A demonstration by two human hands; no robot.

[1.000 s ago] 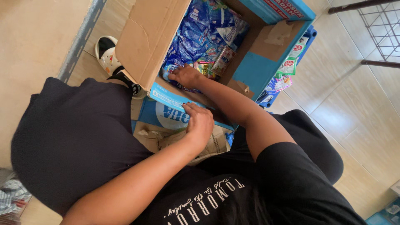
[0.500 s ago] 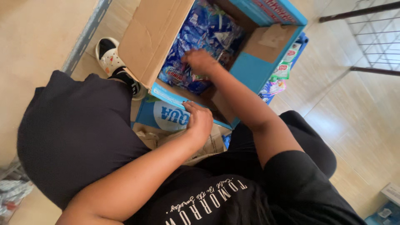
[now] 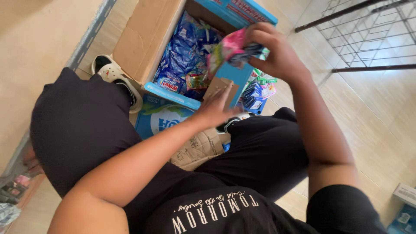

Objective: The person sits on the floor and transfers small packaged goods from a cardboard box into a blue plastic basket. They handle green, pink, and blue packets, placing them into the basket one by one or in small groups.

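**Sachets lifted over the open carton**

Right hand [image 3: 277,54] clenched around a small bunch of sachets [image 3: 232,50], pink, green and blue, raised above the blue-edged rim of the cardboard box [image 3: 147,39]. Fingers curled tight over the top of the bunch, wrist bent, forearm rising steeply from lower right.

Left hand [image 3: 216,108] released, fingers spread flat, fingertips touching a brown inner flap [image 3: 222,86] at the near box edge; holding nothing. Forearm stretched diagonally from lower left across the lap.

Blue packets [image 3: 182,56] filling the box interior below the raised bunch. More sachet strips [image 3: 258,89] just beside the box, right side. Tiled floor [image 3: 372,112] open to the right; wire rack [image 3: 368,30] well apart, upper right. White shoe [image 3: 110,73] tucked against the box's left wall.
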